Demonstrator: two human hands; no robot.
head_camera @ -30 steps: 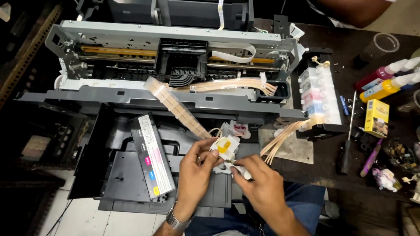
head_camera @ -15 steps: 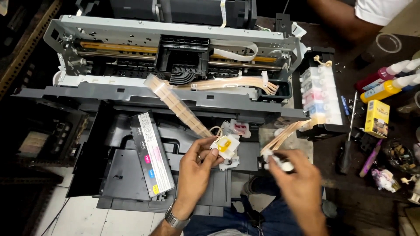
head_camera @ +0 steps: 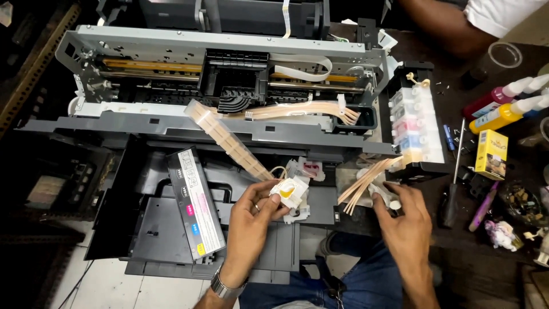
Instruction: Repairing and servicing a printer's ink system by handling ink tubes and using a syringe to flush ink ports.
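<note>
Left hand: My left hand (head_camera: 251, 220) held a small white part with a yellow stain (head_camera: 290, 191), the fingers closed around it, over the front edge of the opened printer (head_camera: 229, 123).

Right hand: My right hand (head_camera: 403, 220) was at the bundle of thin tubes (head_camera: 366, 178), near the right edge of the printer. The fingers were half bent and touched a small white piece there; whether they really gripped it, I could not tell.

Where the part was: The stained part was above the grey front tray (head_camera: 171, 229), beside a long label strip with colour marks (head_camera: 196, 209).

Done so far: I judged the work to be in the middle. The cover was off, the black carriage (head_camera: 237, 83) was bare, and a flat ribbon of tubes (head_camera: 229, 140) lay loose across the front.

Left to do: The tubes were not connected and the printer was open, so putting it together was not yet done.

Around: The ink tank block (head_camera: 414, 123) stood at the right side, and on the dark tabletop (head_camera: 497, 263) were ink bottles (head_camera: 503, 111), a yellow box (head_camera: 492, 154) and a screwdriver (head_camera: 454, 183).

Hidden or unclear: My palm covered the underside of the stained part. The small things at the right edge of the tabletop were blurred. Another person's arm (head_camera: 440, 26) was cut off at the far edge.
</note>
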